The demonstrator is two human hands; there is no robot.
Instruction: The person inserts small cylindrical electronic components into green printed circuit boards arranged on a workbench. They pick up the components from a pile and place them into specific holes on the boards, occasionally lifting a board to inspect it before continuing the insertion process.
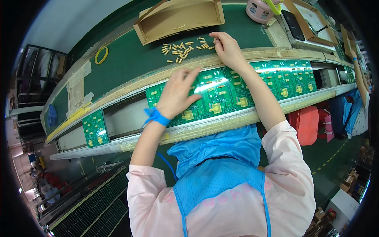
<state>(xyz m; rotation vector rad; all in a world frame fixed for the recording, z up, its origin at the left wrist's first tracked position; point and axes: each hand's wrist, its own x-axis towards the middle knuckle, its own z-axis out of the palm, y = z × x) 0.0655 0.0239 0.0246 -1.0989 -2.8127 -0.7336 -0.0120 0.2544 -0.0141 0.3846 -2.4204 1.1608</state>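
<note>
My left hand point(177, 94), a blue band point(156, 116) round its wrist, lies over the green circuit boards point(215, 94) on the rail, thumb and fingers apart. It covers part of a board there. Beyond the rail, my right hand point(228, 49) reaches to the right edge of a scattered pile of small tan cylindrical components point(181, 50). Its fingertips are drawn together, and whatever is between them is hidden. Several boards stand side by side in the track, bearing yellowish square parts and small components. My right forearm crosses above them.
A shallow cardboard box point(181, 19) stands behind the pile. A yellow tape ring point(101, 55) lies at the left. At the back right are a pink tub point(258, 11) and a tray holding a black device point(293, 25). A separate board point(95, 128) sits further left in the track.
</note>
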